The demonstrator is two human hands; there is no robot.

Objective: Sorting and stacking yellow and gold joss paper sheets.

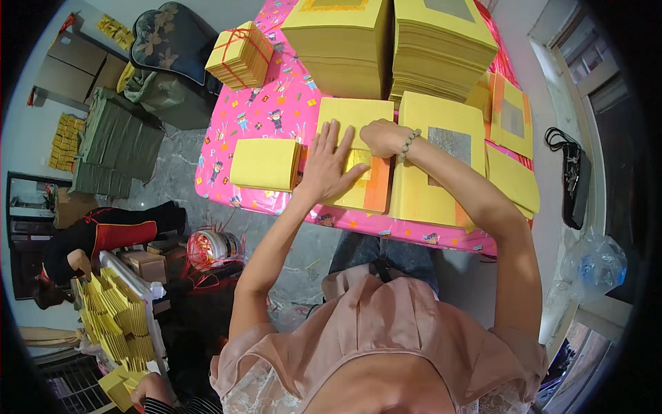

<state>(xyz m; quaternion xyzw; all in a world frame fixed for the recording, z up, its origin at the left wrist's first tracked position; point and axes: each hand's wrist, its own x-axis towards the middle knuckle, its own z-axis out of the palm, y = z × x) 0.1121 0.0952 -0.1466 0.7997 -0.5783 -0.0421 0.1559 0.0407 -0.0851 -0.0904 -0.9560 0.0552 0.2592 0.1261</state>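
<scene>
while left hand (329, 164) lies flat, fingers spread, on yellow paper stack (352, 117), right hand (380, 136) curls, pinching top sheet.

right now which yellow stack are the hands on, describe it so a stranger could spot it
Start at the pink table and go to its near edge, in the middle. Three low yellow stacks sit there in a row; it is the middle stack, under the flat left hand and the fisted right hand. Unlike the plain stack on its left and the silver-foil stack on its right, its top sheet shows gold foil on orange.
</scene>
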